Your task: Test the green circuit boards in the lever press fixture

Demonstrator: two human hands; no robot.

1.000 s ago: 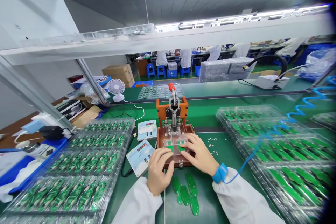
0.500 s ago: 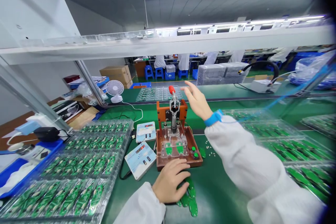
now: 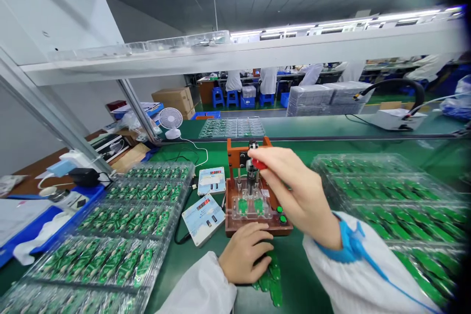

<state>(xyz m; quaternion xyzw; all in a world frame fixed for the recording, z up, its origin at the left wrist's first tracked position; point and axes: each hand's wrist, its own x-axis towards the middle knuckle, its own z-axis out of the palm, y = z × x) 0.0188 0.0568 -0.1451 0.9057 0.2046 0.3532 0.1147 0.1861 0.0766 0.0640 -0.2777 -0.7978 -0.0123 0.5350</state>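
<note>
My right hand [image 3: 298, 194] is closed round the red handle [image 3: 258, 163] of a toggle clamp, its blue wrist strap trailing a cord. The clamp belongs to a test fixture [image 3: 281, 230] with a brown base and orange uprights. Beneath its clear plate [image 3: 250, 208], two green circuit boards [image 3: 259, 206] show. At the fixture's front edge, my left hand [image 3: 247, 253] lies palm down with the fingers apart. Loose green circuit boards [image 3: 274, 279] are piled beside and partly under that hand; what its palm covers is hidden.
Two meter boxes [image 3: 203, 219] with red digits stand left of the fixture. Trays of circuit boards [image 3: 125, 240] line the left side, and more trays [image 3: 390, 201] lie at the right. A small fan [image 3: 171, 120] stands behind, below a white shelf [image 3: 176, 61].
My right hand has come down from beside the raised red handle and now grips it, with the handle lowered toward me. The left hand stays near the boards. The view has shifted slightly.
</note>
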